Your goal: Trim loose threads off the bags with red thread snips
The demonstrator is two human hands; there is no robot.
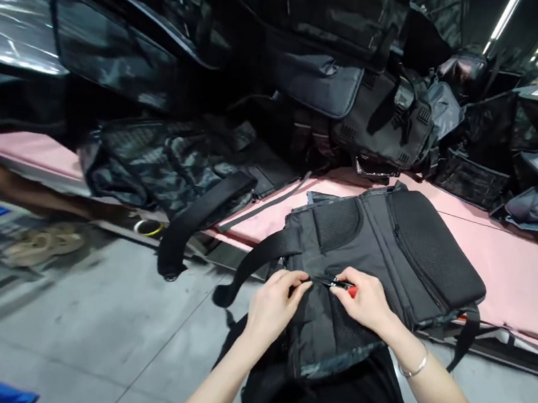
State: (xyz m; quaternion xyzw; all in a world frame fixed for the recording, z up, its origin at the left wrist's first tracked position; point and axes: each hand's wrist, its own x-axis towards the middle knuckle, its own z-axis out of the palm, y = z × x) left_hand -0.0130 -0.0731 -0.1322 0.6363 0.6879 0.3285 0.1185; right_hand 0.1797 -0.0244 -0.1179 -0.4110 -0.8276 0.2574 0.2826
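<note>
A black backpack (374,244) lies with its padded mesh side up, partly on the pink table edge and partly over my lap. My right hand (360,299) is closed on a small cutting tool with a red handle (352,291), its metal tip pointing left at the bag's seam. Just left of the tip, my left hand (279,297) pinches something at the bag's surface, too small to make out. A black strap (255,260) curves off the bag's left side.
On the pink table (512,265) a camouflage bag (164,159) lies at the left, with more dark bags (387,118) piled behind. A roll of tape (148,228) sits at the table edge. Another person's arm (38,190) reaches in at the left.
</note>
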